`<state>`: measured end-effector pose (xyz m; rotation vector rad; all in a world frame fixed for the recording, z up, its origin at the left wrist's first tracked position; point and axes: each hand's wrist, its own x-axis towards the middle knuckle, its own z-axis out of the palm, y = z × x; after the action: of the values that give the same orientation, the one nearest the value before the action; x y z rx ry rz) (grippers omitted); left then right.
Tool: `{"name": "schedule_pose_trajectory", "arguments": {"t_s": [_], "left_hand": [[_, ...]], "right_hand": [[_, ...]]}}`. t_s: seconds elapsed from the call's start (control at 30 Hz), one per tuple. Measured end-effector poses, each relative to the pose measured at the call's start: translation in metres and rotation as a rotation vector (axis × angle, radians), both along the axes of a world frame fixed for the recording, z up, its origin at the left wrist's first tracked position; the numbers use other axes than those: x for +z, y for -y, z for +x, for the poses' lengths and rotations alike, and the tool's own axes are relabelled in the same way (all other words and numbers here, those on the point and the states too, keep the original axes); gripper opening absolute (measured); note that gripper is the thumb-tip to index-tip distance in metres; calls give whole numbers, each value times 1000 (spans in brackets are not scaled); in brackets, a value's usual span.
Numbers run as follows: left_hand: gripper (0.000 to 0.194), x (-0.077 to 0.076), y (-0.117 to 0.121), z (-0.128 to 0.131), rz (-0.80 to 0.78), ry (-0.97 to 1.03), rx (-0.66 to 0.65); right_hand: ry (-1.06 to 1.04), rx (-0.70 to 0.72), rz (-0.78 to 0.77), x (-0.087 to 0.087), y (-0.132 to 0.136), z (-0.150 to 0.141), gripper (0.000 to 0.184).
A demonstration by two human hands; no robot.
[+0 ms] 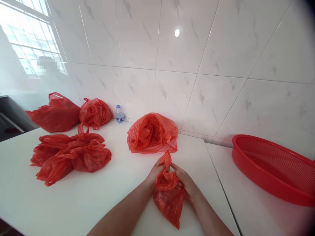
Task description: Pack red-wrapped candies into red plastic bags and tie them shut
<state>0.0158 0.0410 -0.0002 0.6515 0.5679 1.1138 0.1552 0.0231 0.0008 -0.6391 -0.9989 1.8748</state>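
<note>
A small red plastic bag with something inside is between my two hands, low over the white table. My left hand grips the bag's gathered top from the left, its fingers partly covered by the plastic. On the other side, my right hand is closed around the neck, with the fingertips near the handle loop. The contents cannot be made out through the film. Just beyond my hands stands a larger red plastic bag, its mouth open towards me and crumpled red plastic inside.
Several knotted red bags lie at left. Two fuller red bags, one big and one rounder, rest behind them. A water bottle stands by the tiled wall. At right sits a red mesh basket, beyond a table seam.
</note>
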Motion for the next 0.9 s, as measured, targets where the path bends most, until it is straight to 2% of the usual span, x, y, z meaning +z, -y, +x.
{"name": "schedule_pose_trajectory", "arguments": {"t_s": [0.1,0.27,0.33,0.4,0.47,0.57,0.67,0.77,0.9], "left_hand": [[30,-5,0,4,53,-43,-1],[82,-16,-3,8,83,-77,15],[93,-16,0,8,153,-147,-16],[92,-13,4,6,235,-195,-23],[83,-10,8,5,286,-217,-11],[76,-5,13,3,331,-211,-31],[84,-5,15,3,362,-188,31],[87,-7,16,5,381,-214,105],[60,-7,14,4,352,-263,48]], "right_hand": [[41,-13,44,2,1,-1,52],[80,-51,46,-1,-1,-2,43],[68,-97,18,-4,-2,-3,36],[44,-149,-11,-6,-3,-4,29],[14,-195,-30,-7,-4,-5,24],[-4,-293,-48,-6,-5,-7,25],[96,-401,-54,-5,-3,-11,24],[237,-445,-13,-5,-1,-15,30],[330,-392,69,-10,0,-13,28]]}}
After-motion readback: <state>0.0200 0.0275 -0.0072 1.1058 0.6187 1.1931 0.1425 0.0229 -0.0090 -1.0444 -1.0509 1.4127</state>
